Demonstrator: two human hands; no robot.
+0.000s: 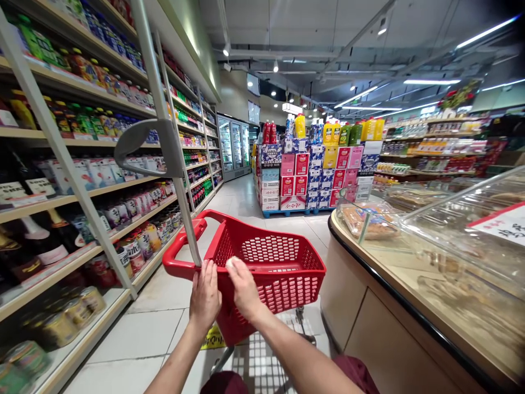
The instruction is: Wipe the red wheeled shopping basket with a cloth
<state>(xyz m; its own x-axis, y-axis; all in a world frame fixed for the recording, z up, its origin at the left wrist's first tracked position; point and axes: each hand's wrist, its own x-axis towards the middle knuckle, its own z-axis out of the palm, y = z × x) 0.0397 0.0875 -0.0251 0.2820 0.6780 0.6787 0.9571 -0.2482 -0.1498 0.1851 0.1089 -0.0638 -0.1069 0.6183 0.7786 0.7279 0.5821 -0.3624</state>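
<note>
A red plastic shopping basket cart (274,284) with lattice walls stands right in front of me. My left hand (205,295) lies against its near side, fingers stretched together, fingertips at the rim by the foot of the metal pole (186,219). Bent over the same rim, a little to the right, is my right hand (245,289). Its closed fingers press a small white wad (230,264) on the rim; whether it is cloth or tissue I cannot tell. A grey handle grip (141,145) tops the pole. Inside the basket, the visible part shows only bare red lattice.
Shelves of bottles and cans (94,126) run along the left. A glass-topped food counter (369,235) with packaged food borders the right. Ahead stand stacked drink cartons (295,180) on blue pallets, with glass-door fridges (233,145) beyond. A yellow floor sign (213,338) lies below the basket.
</note>
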